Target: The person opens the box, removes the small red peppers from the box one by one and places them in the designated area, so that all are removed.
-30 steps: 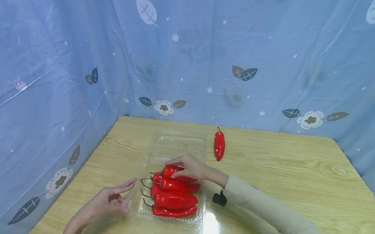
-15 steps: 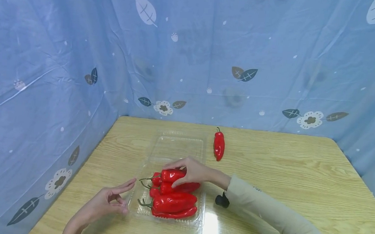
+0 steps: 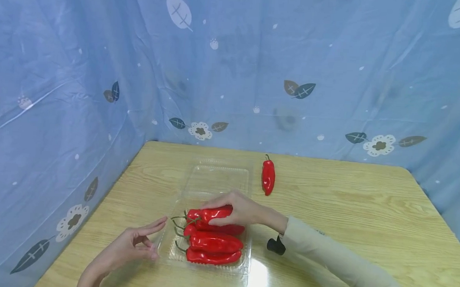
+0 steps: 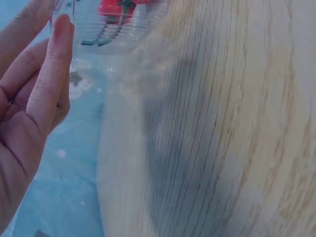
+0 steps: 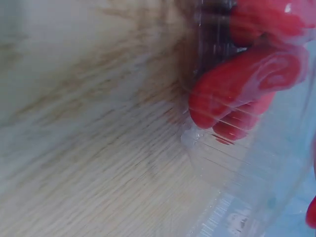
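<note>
Several red peppers with green stems lie in the base of a clear plastic clamshell box in the head view. My right hand grips a red pepper at the back of the pile, thumb in front and fingers behind. In front of it lie another pepper and the nearest pepper. My left hand touches the box's left side with spread thumb and forefinger. In the left wrist view its thumb meets the clear wall. The right wrist view shows pepper tips inside the box.
The box's clear lid lies folded back behind the base. A single red pepper lies on the wooden table, right of the lid. A blue patterned curtain hangs behind and at the sides.
My right hand has shifted slightly toward me, then a little back, and the peppers under it have changed their lie in the box. My left hand has stayed at the box's side.
</note>
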Demonstrator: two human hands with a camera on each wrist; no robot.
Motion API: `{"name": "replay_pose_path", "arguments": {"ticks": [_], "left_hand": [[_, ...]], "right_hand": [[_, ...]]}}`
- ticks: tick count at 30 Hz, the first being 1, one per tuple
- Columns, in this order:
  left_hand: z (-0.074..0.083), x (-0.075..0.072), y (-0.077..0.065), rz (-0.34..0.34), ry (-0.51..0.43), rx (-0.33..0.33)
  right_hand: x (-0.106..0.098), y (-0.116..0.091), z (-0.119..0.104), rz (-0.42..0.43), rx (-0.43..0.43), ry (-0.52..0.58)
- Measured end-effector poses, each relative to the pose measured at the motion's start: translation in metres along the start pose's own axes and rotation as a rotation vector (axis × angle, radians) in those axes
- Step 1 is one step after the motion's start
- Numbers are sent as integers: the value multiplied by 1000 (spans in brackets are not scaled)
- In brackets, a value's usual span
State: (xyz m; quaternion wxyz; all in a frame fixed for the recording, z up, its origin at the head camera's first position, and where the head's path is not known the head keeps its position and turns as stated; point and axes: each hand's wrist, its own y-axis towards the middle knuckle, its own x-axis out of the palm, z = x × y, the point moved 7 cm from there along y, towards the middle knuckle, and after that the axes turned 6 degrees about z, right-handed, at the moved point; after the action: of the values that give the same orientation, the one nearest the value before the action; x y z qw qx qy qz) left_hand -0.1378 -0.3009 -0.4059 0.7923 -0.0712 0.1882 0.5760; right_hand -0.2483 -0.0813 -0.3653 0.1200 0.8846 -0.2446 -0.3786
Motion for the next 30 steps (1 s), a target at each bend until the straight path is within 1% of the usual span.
{"name": "replay_pose_path", "arguments": {"ticks": [3,7,12,14,16,18,22,27,30], "left_hand": [[0,0,1,-12,-10,3],[1,0,1,-14,-8,8],[3,0,0,-11,4,25],[3,0,0,-9,0,16],[3,0,1,-7,-4,0],[3,0,2,-8,-4,-7],[3,-2,2,-8,19,3],[-2,-3,1,-11,20,-17],[-4,-2,0,-17,11,-28]], "right_hand": [[-6,-8,-5,-6,14,3],[-16,-22,-12,20,56,25],[-33,-46,-16,100,70,71],[-40,-58,-16,144,73,81],[-47,-71,-15,181,94,82],[-53,-86,-11,213,133,73],[-62,-114,-5,251,206,41],[-79,-151,-3,311,286,-11],[-88,-172,-1,351,364,-2]]}}
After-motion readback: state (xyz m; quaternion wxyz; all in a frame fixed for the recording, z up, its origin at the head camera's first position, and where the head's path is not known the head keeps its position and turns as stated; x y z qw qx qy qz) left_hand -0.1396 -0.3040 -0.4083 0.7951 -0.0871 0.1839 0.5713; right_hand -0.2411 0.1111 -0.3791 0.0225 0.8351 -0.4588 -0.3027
